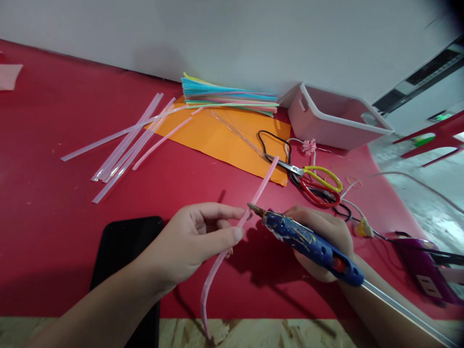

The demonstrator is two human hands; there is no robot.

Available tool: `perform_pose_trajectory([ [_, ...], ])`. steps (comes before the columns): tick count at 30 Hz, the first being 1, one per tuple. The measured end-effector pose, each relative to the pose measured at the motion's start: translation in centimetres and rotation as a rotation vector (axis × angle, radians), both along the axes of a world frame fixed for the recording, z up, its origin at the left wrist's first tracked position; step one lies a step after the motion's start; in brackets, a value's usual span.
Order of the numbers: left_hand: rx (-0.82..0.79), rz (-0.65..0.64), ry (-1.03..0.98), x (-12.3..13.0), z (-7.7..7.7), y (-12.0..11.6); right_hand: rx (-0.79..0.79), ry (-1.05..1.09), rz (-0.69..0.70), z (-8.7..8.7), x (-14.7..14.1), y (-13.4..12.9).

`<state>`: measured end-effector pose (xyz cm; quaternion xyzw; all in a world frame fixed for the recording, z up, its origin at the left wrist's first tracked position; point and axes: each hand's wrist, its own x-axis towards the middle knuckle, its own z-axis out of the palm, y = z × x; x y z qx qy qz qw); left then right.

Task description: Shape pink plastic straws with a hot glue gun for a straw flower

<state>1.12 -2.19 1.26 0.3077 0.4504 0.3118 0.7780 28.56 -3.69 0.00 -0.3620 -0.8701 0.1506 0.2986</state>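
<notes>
Between thumb and fingers, my left hand [206,237] pinches a pink pipe cleaner [214,273] near its middle. One end slants up to the right, and the other curves down past the table's front edge. My right hand [322,237] is wrapped round a blue hot glue gun [300,237] smeared with dried glue. The gun's metal nozzle points left and is at the pipe cleaner just beside my left fingertips; whether it touches I cannot tell. A clear glue stick [402,309] sticks out of the gun's back end.
Clear glue sticks [123,140] and a pink pipe cleaner [163,141] lie left. Behind, a pipe cleaner bundle [228,94] rests on orange paper [221,137]. Scissors [315,181], cords, a pink bin [326,121] and a purple power strip [420,268] are right. A black phone [119,246] lies under my left forearm.
</notes>
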Motion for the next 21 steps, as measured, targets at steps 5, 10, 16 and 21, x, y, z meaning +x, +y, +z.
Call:
perform_pose_trajectory([
  [5,0.016,0.007,0.012,0.13,0.10,-0.22,0.008,-0.012,-0.024,0.21,-0.21,0.15],
  [10,0.036,-0.004,0.039,-0.04,0.36,-0.44,0.014,-0.013,-0.019,0.20,-0.12,-0.02],
  [16,0.034,-0.037,0.001,-0.18,0.05,-0.18,0.009,-0.012,-0.037,0.00,0.09,-0.17],
  [21,0.047,-0.036,-0.015,-0.10,-0.03,-0.06,0.032,-0.010,-0.037,0.06,-0.02,-0.04],
])
